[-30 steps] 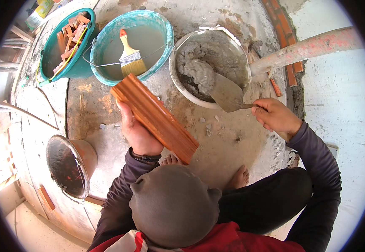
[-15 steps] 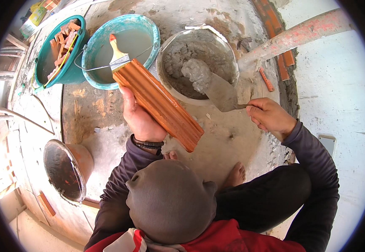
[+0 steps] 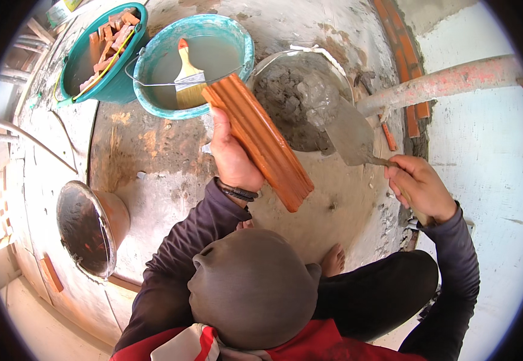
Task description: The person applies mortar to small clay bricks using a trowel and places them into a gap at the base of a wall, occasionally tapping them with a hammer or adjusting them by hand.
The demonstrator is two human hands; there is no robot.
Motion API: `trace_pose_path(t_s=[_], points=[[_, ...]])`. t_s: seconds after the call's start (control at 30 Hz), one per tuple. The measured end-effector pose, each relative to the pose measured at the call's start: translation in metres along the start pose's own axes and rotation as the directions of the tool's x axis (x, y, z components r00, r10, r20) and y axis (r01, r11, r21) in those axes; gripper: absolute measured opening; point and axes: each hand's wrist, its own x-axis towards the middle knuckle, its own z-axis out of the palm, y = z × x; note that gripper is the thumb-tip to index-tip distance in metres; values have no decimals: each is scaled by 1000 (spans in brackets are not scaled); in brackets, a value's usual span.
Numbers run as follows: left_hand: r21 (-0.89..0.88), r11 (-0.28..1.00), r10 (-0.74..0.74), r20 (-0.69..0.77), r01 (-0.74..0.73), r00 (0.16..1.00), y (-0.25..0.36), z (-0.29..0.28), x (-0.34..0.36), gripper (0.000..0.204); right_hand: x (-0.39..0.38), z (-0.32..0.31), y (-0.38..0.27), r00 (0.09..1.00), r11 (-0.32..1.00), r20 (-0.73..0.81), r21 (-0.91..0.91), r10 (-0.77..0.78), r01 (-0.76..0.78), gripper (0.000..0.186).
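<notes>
My left hand (image 3: 237, 157) grips a long, grooved orange-brown brick strip (image 3: 260, 144), wet and shiny, tilted over the floor. The fingers wrap beneath it. In my right hand (image 3: 421, 186) is the handle of a trowel (image 3: 353, 135), its flat blade level with the bucket's right rim. A lump of wet grey mortar (image 3: 320, 99) sits on the blade's far end. Below that lies the mortar bucket (image 3: 347, 84), partly full of grey mix. A paintbrush (image 3: 188, 75) with a red-tipped handle lies across the wire handle of a teal water bucket (image 3: 246, 45), bristles toward the brick strip.
Another teal bucket (image 3: 74, 78) at the far left holds broken brick pieces (image 3: 114, 39). A dirty, tipped-looking bucket (image 3: 114, 222) stands at left. To the right, a mortar-stained pole (image 3: 442, 84) slants toward the white wall (image 3: 484, 174). Brick strips (image 3: 403, 57) line the wall's base.
The view has shifted, so the buckets sit farther right. The trowel and its mortar have moved slightly right relative to the mortar bucket. Both hands keep their holds.
</notes>
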Motion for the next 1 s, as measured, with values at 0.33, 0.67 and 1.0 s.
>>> trace_pose_path(t_s=[0.33,0.67,1.0], points=[[-50,995,83,50,-81,995,-21,31,2,63,-26,49,-43,965,913,61,-312,-256,262,24],[-181,983,31,154,-3,988,-25,22,2,62,-35,78,-47,856,710,-70,-595,-512,376,43],[-225,974,20,147,14,989,-7,7,3,65,-62,49,-58,975,947,-41,-250,-217,200,25]])
